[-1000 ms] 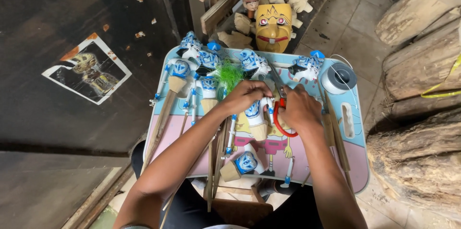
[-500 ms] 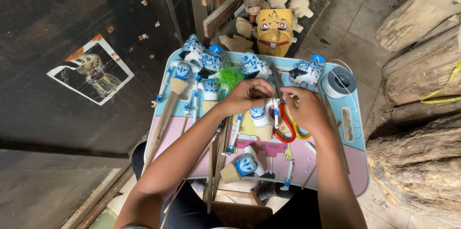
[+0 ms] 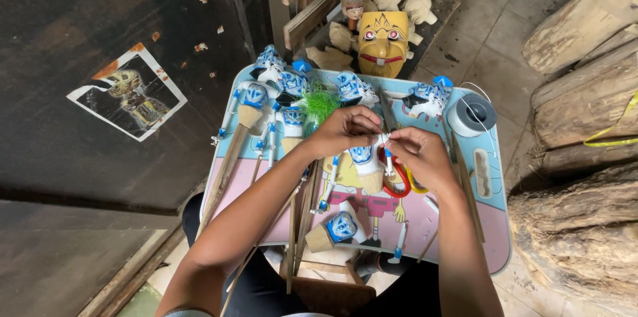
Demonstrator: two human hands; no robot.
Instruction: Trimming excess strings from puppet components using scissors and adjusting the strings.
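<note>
My left hand (image 3: 345,131) and my right hand (image 3: 417,155) meet over a small blue-and-white puppet figure (image 3: 364,157) above a lap tray (image 3: 493,224). Both hands pinch at the puppet's thin white arm and a fine thread near its shoulder. Red-and-yellow-handled scissors (image 3: 401,181) lie on the tray just under my right hand. Another blue-and-white puppet head on a wooden stub (image 3: 335,229) lies nearer to me.
Several more blue-and-white stick puppets (image 3: 266,94) lie along the tray's far and left side, beside a green tuft (image 3: 320,101). A spool of thread (image 3: 472,115) sits at the far right. A yellow mask (image 3: 383,41), unpainted carvings and logs (image 3: 585,91) surround the tray.
My hands have shifted slightly and drawn closer together on the puppet's arm. The puppet sits a little higher between them.
</note>
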